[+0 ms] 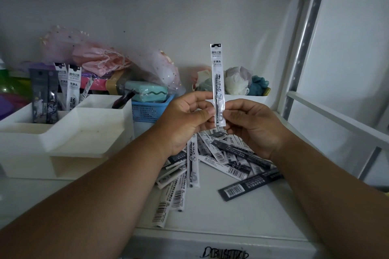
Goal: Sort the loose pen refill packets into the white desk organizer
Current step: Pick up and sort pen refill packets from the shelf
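Both hands — left hand [189, 115], right hand [250, 124] — pinch 1 clear, white-printed refill packet [217, 82], long axis upright; the white plastic desk organizer [63, 132] sits leftward, nearer the left hand.

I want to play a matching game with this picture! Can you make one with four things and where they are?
Things:
1. white packet
2. blue basket
3. white organizer
4. dark packet

Places:
A. lying flat on the shelf, front right
B. left of the hands
C. held upright by both hands
D. behind the left hand

Pairs: 1-C, 2-D, 3-B, 4-A
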